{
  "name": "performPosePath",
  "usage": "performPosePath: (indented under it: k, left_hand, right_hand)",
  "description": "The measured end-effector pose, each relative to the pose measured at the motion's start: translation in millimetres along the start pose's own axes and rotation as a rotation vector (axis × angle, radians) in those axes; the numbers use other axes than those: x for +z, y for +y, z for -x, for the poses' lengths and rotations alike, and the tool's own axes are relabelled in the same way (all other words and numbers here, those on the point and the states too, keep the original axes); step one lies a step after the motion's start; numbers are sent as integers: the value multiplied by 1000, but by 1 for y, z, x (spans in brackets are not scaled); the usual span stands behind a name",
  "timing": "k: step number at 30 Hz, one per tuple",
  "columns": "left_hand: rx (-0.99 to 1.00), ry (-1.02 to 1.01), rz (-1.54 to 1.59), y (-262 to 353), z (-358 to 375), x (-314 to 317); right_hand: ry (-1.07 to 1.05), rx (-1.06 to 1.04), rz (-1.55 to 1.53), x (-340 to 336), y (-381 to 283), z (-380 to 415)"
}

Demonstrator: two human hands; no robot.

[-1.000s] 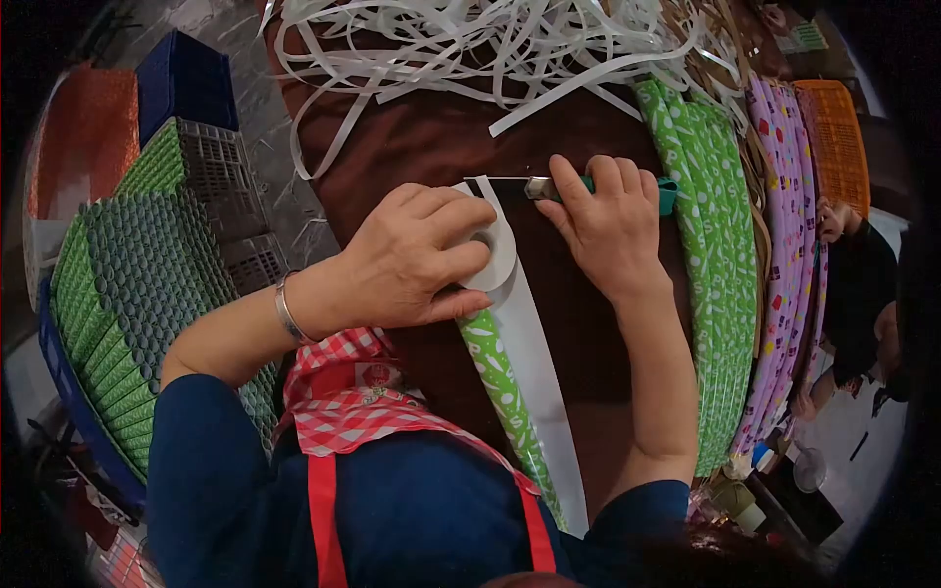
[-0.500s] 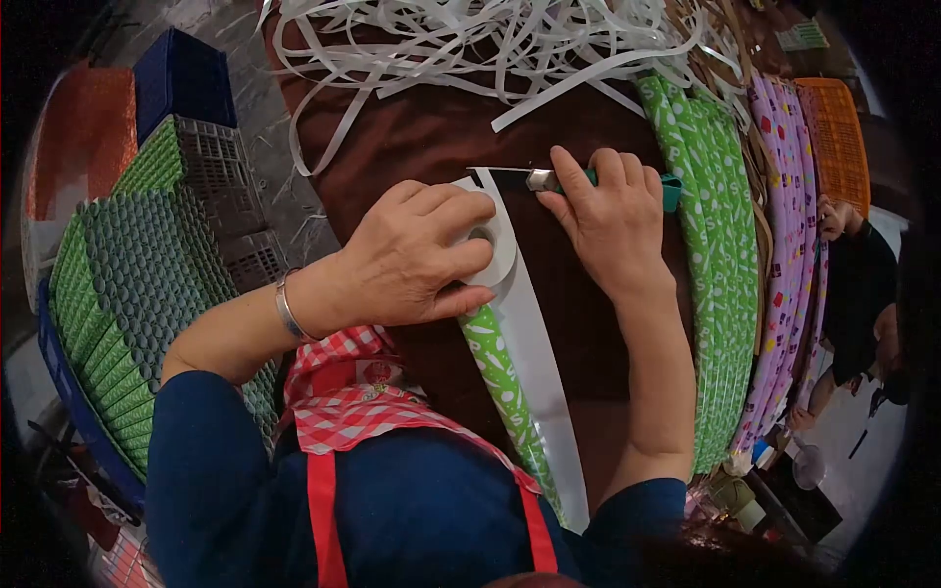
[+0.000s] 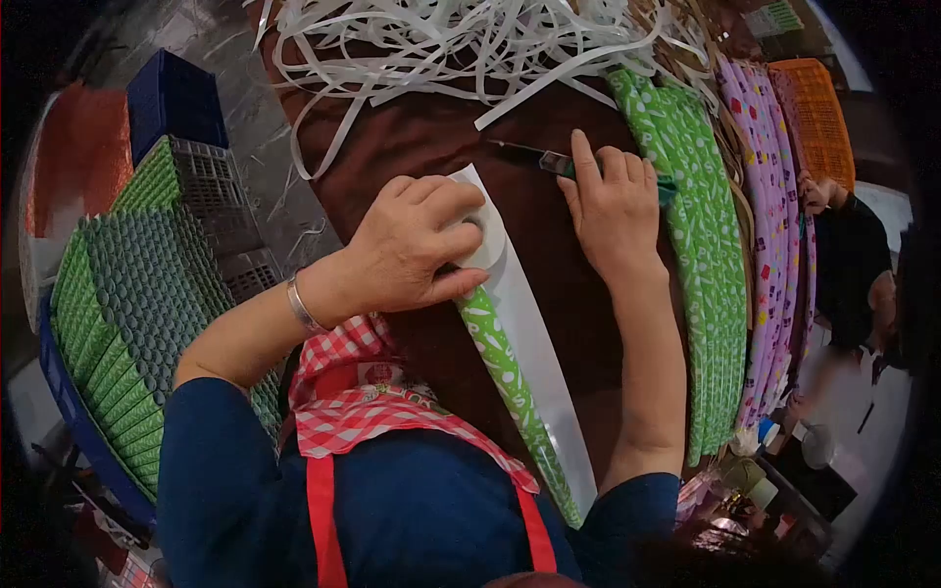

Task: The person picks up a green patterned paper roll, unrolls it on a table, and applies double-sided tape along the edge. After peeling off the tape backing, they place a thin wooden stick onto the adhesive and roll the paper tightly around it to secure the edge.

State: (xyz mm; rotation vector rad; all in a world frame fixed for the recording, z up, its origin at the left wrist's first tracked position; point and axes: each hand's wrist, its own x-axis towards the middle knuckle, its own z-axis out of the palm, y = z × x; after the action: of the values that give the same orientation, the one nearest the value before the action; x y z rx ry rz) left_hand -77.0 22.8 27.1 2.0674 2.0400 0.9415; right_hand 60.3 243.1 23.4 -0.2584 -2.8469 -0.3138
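- A person in a dark blue top and a red-and-white checked apron is leaning over a brown work table [image 3: 431,137], seen from above.
- The left hand [image 3: 412,245] is curled closed around the far end of a roll of green gift wrap [image 3: 505,377], fingers pressing down on its white, tube-shaped end. The roll is lying at the centre of the table, running from the hand down toward six o'clock.
- A long white strip [image 3: 534,338], smooth and slightly glossy, is lying flat against the roll's right side, tapering to a point at its far end.
- The right hand [image 3: 613,211] is closed around a utility knife [image 3: 544,159] with a green handle; the thin blade is pointing toward ten o'clock, just past the strip's tip and apart from it.
- Judging from the knife sitting beyond the paper, this cut is probably finishing; the view is too distorted to say whether the strip is fully severed.
- A tangled heap of white offcut strips [image 3: 461,44] at twelve o'clock is suggesting many rolls are already trimmed.
- At three o'clock, flat green patterned rolls [image 3: 711,255] and purple ones [image 3: 774,196] are lying stacked side by side.
- At nine o'clock, ribbed green and grey plastic crates [image 3: 137,284] are standing stacked.
- Another person's hand [image 3: 812,191] is showing at the far right edge.
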Motion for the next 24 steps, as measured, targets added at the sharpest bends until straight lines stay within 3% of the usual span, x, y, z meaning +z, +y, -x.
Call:
performPosePath:
  k: [2, 5, 9, 12, 14, 15, 17, 20, 22, 24]
  left_hand:
    - [16, 32, 75, -3, 2, 1]
    - [45, 116, 176, -8, 4, 4]
    - [-120, 192, 482, -10, -9, -7]
    - [54, 234, 285, -4, -40, -6]
    - [92, 27, 233, 4, -60, 1]
    - [237, 91, 75, 3, -73, 12]
    - [260, 182, -125, 5, -90, 37]
    - [177, 77, -118, 9, -108, 60]
    - [229, 90, -203, 9, -112, 73]
    - [127, -23, -223, 21, -114, 71]
  right_hand:
    - [-141, 138, -40, 2, -2, 3]
    - [55, 144, 62, -4, -7, 6]
    - [55, 178, -42, -59, -26, 51]
    - [55, 227, -251, -103, -57, 117]
    - [-4, 286, -316, -127, -86, 165]
    - [-19, 343, -325, -132, -103, 188]
    - [-55, 474, -358, -146, -132, 223]
    - [31, 610, -348, -149, -166, 265]
    - [64, 701, -336, -151, -180, 280]
    - [88, 766, -299, -151, -192, 293]
